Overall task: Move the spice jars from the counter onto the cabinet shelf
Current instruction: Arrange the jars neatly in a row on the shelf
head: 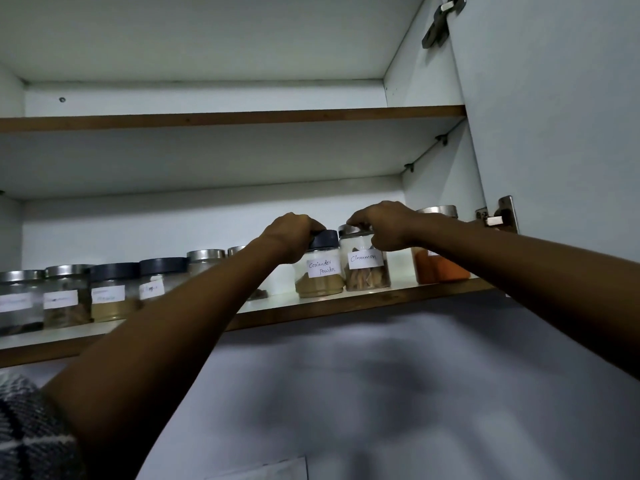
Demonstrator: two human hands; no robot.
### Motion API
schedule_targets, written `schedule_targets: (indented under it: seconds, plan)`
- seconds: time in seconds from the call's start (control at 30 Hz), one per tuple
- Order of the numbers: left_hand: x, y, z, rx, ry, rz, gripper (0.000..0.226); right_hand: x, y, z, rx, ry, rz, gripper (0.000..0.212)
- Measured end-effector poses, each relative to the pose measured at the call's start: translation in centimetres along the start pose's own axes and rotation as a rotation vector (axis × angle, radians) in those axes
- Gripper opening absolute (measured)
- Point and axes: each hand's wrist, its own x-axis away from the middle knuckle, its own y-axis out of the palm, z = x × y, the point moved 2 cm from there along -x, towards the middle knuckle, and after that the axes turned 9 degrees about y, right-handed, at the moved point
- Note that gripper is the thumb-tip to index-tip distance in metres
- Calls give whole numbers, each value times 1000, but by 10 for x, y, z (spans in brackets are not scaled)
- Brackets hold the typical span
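Both arms reach up into an open wall cabinet. My left hand point(289, 233) grips the black lid of a clear jar labelled "Coriander Powder" point(320, 275), which stands on the lower shelf point(381, 296). My right hand point(384, 225) grips the silver lid of the "Cinnamon" jar point(367, 268), which stands right beside it on the same shelf. A jar of orange powder point(440, 268) stands further right, partly behind my right forearm. A row of several labelled jars point(107, 292) runs along the shelf to the left.
The upper shelf point(242, 117) holds nothing visible. The open cabinet door point(554, 116) hangs at the right, its hinge point(498, 218) close to my right forearm. A grey wall lies below the cabinet. A checked cloth point(27, 427) shows at the bottom left.
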Motion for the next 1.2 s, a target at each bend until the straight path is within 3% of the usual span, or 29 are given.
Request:
schedule_targets:
  seconds: [0.53, 1.2]
  plan:
    - [-17, 56, -51, 59, -113, 97, 38, -64, 61, -19, -105, 11, 16, 51]
    - [-28, 92, -77, -63, -194, -48, 42, -112, 108, -35, -73, -22, -7, 38]
